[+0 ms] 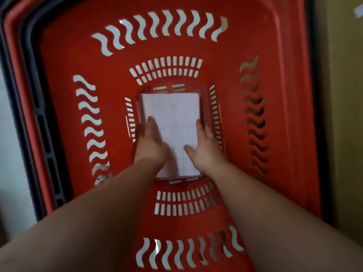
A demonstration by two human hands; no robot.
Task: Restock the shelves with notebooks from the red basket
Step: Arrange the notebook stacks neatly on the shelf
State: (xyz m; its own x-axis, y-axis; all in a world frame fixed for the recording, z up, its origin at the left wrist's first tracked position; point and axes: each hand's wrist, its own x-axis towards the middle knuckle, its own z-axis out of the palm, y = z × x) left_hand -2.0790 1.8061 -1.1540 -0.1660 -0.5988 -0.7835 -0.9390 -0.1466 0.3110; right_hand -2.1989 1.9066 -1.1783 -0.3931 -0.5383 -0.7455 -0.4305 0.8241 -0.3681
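Left hand: fingers together, flat on the stack's 9 o'clock edge.
Notebooks: white stack, centre of the red basket floor.
Right hand: spread, cupping the 3 o'clock edge.
Risk: uneven squeeze could fan lower notebooks out.

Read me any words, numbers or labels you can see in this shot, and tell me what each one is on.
None can be read.
Notebook stack in the red basket: top sheet shows only a faint printed grid, no legible text.
Left hand and right hand cover part of it.
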